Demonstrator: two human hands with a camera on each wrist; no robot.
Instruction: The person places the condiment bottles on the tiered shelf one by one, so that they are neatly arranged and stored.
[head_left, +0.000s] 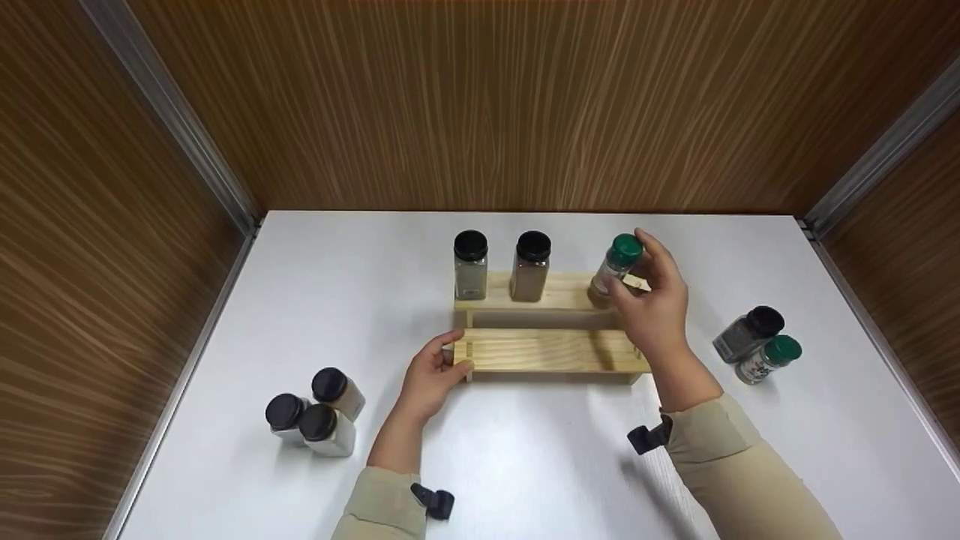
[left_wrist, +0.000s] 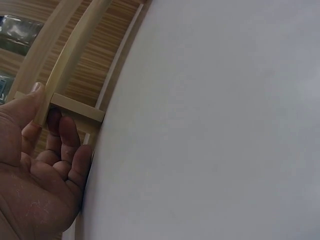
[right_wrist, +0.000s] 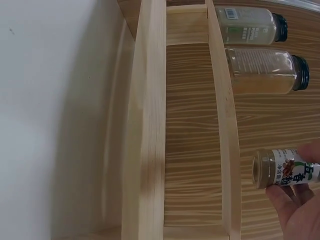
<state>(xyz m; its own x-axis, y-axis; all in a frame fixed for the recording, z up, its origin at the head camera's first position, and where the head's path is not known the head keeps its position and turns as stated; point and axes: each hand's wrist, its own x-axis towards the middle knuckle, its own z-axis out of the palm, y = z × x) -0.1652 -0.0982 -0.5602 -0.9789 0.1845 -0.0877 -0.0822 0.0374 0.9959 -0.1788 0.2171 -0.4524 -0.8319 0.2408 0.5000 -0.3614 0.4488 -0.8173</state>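
Note:
A two-step light wooden spice rack (head_left: 555,351) stands on the white table. My left hand (head_left: 433,379) grips the left end of its lower step, thumb and fingers on either side of the board. My right hand (head_left: 658,304) holds a small green-capped spice jar (head_left: 619,259), slightly tilted, at the right part of the upper step. In the right wrist view a small gap shows between that jar's base (right_wrist: 262,169) and the step. On the upper step stand two black-capped spice jars, a greenish one (head_left: 471,277) at the left end and a brown one (head_left: 529,280) beside it.
Three black-capped jars (head_left: 330,435) stand close together on the table at left. To the right, a dark black-capped jar (head_left: 739,337) is beside another green-capped jar (head_left: 757,366). Wood-grain panels (head_left: 480,105) enclose the table at the back and sides.

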